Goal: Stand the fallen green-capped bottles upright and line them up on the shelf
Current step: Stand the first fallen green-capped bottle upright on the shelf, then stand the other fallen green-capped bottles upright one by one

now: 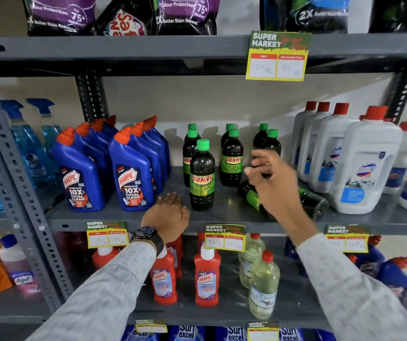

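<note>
Several dark green-capped Sunny bottles stand upright mid-shelf, the nearest one (202, 175) in front and another (232, 158) to its right. Two more lie on their sides on the grey shelf (114, 217): one fallen bottle (249, 196) left of my wrist, the other (314, 205) to its right, both partly hidden by my arm. My right hand (271, 178) hovers above the fallen pair with fingers loosely apart, holding nothing. My left hand (168, 212) rests palm down on the shelf's front edge, just left of the nearest upright bottle.
Blue Harpic bottles (131, 178) crowd the shelf to the left of the green-capped group. White red-capped Domex jugs (365, 168) stand close on the right. Price tags (224, 238) hang on the shelf lip. Red Harpic bottles and clear bottles fill the shelf below.
</note>
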Available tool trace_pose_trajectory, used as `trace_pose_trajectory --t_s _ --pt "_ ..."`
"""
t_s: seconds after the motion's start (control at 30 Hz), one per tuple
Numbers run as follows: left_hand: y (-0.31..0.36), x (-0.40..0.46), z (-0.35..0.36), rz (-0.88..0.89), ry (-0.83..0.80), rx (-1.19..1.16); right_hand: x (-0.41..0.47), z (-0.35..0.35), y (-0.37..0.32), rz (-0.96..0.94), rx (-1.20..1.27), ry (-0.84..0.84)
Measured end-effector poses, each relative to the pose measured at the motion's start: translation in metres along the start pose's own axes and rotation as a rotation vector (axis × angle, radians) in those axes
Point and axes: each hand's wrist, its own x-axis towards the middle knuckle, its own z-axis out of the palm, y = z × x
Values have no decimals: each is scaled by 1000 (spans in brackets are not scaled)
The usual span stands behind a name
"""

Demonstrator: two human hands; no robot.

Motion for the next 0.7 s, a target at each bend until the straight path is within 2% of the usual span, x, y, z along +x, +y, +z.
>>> trace_pose_trajectory --t_s 0.1,0.2,0.3,0.37,0.43,0.53,0.7 --pt "0 0 0 -7 -6 -10 -15 -35 15 -43 -239 166" --pt "2 0 -2 -6 -15 4 -40 -53 36 127 -337 211" --pt "4 0 -4 -16 -10 8 -71 -51 55 447 -176 122" --pt "4 1 -3 -17 -14 10 -83 -44 62 640 126 107" --pt "3 1 -3 -17 -23 10 -87 -37 61 744 466 143" --pt "3 2 -2 -23 -32 4 -84 -31 58 740 661 245" --pt "4 1 -4 -24 -31 2 -63 -35 48 604 541 323"
